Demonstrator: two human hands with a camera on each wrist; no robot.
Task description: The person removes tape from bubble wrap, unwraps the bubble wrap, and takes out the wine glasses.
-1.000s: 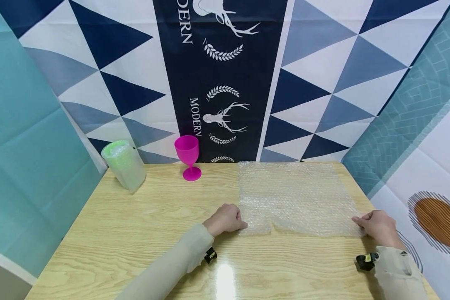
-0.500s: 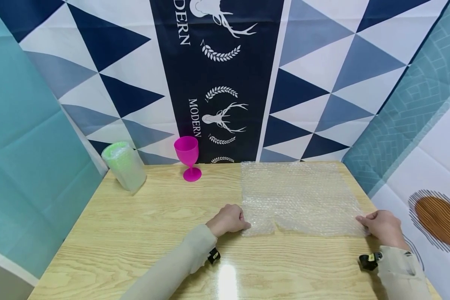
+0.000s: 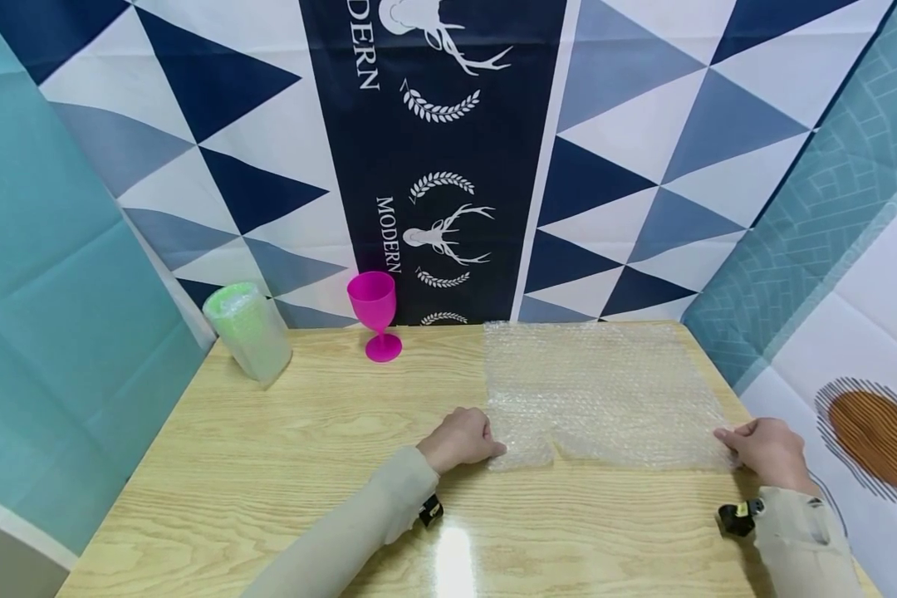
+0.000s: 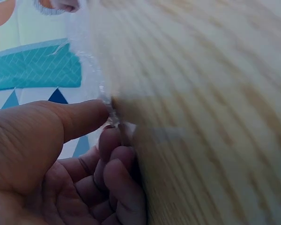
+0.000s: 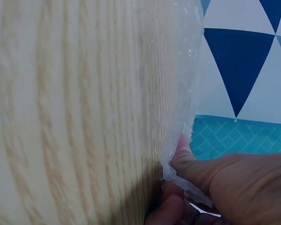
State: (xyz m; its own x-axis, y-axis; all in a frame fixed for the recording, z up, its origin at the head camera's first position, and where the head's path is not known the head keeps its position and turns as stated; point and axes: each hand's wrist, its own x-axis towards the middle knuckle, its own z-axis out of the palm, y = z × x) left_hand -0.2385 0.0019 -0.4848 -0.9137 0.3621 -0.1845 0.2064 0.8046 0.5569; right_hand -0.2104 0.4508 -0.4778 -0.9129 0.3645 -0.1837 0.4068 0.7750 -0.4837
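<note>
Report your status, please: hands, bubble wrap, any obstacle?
Left hand, right hand pinching bubble wrap, opposite sides. It lies spread on table, near edge notched. Pink goblet apart, likely no obstacle.

bubble wrap (image 3: 613, 390) | clear, dimpled sheet | spread mostly flat | near edge notched | on table (image 3: 284, 448), right side

From above, the left hand (image 3: 463, 436) hides most of its own fingertips, while the right hand (image 3: 770, 453) covers part of the bubble wrap (image 3: 605, 390) it pinches. Behind both, the left sleeve (image 3: 351, 527) and the right sleeve (image 3: 803, 536) run off the bottom edge. What lies inside the cloudy, green-rimmed bundle (image 3: 252, 340) well left of the hands, I can't make out. Beyond them, the topmost deer (image 3: 404, 15) is cropped; close beside the left hand, the grain of the table (image 4: 215, 117) blurs
</note>
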